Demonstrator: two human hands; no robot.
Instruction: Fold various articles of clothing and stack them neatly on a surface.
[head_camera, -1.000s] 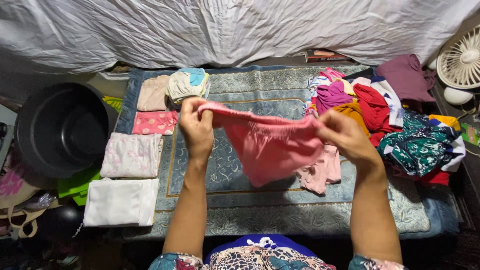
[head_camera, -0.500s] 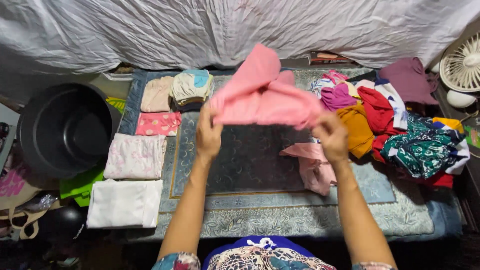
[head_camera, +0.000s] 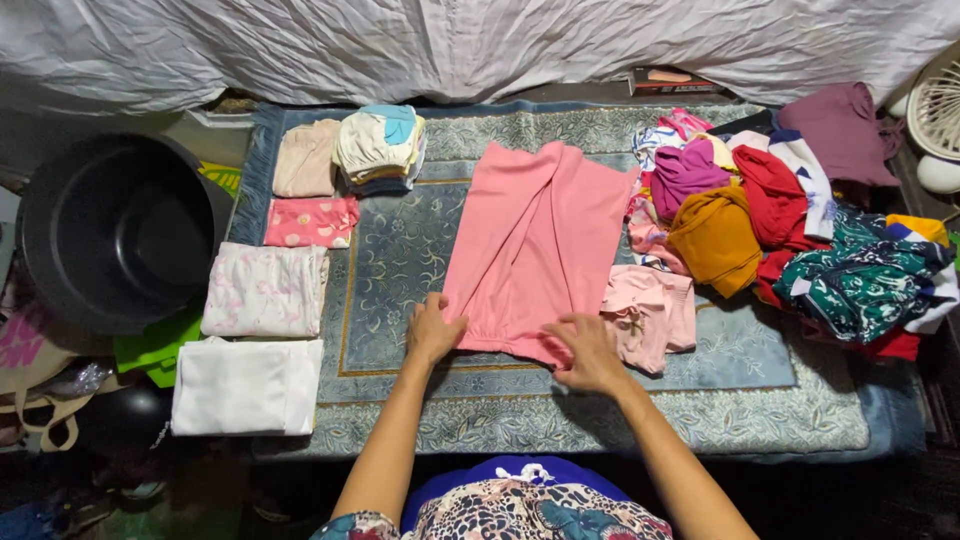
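A pink garment lies spread flat on the patterned blue-green rug, its waistband end toward me. My left hand rests on the near left corner of that garment. My right hand presses the near right corner, fingers spread over the cloth. A smaller light-pink piece lies just right of my right hand, partly under the garment's edge.
Folded clothes line the rug's left side: white, pale floral, pink spotted, beige and a stack. A heap of unfolded clothes sits right. A black tub stands left, a fan far right.
The pink garment was held stretched in the air, then swung up and away, and now lies flat on the rug. Both hands came down onto its near edge.
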